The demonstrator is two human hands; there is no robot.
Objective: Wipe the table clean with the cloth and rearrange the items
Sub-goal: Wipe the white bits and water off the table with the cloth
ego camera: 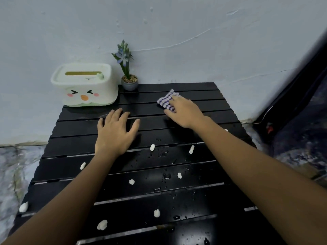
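A purple-and-white checked cloth [166,99] lies bunched on the far right part of the black slatted table [203,89]. My right hand [184,113] presses down on the cloth's near edge, fingers over it. My left hand [115,133] rests flat on the slats, fingers spread, holding nothing. Several white crumbs, one of them [152,147] near the middle, and water drops [166,175] are scattered over the near half of the table. A white tissue box with a duck face [85,85] and a small potted plant [128,80] stand at the far left edge.
A pale plastered wall [177,32] rises right behind the table. Marbled floor [16,165] shows to the left. A dark bag or fabric [300,112] lies close to the table's right side.
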